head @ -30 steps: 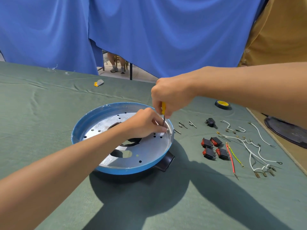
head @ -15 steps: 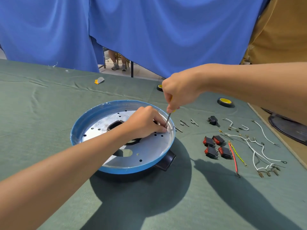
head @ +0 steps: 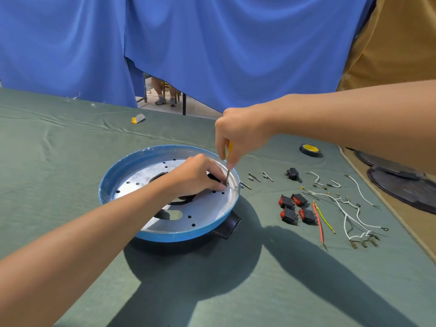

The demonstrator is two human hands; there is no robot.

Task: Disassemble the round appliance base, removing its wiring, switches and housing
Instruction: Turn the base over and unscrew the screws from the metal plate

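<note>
- Blue curtains hang behind our desk with its green cloth.
- Our round base sits mid-desk, blue rim up, silver plate inside.
- Our right hand grips a yellow-handled screwdriver, nearly upright, tip on the plate by the far right rim.
- Our left hand rests curled beside that tip; we cannot tell whether it holds anything.
- Red switches and loose wires lie to the right.
</note>
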